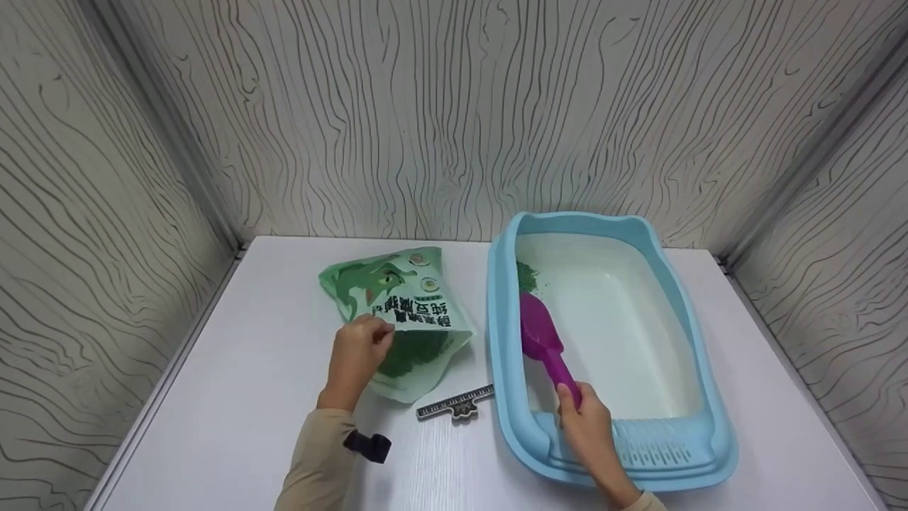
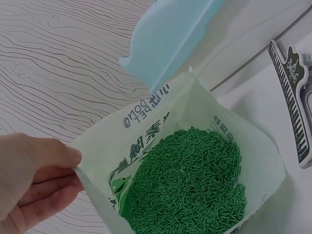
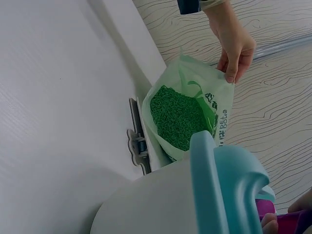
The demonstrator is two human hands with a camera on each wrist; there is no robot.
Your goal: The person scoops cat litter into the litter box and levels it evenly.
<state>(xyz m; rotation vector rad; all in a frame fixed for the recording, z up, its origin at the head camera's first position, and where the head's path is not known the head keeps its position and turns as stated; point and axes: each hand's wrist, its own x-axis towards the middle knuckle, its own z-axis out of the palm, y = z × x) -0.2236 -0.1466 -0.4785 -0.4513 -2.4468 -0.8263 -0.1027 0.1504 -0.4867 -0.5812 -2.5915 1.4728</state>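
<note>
My left hand pinches the upper edge of the opening of a green bag of cat litter, holding its mouth apart. Green pellets show inside the bag in the left wrist view. In my right hand is the handle of a magenta litter scoop, its head low inside the blue-rimmed litter box by the left wall. A small patch of green pellets lies on the box floor just beyond the scoop. Whether the scoop holds pellets cannot be made out.
A black-and-white bag clip lies on the white table between the bag and the box. Wood-patterned panels stand behind the table and at both sides. The slotted step forms the near end of the box.
</note>
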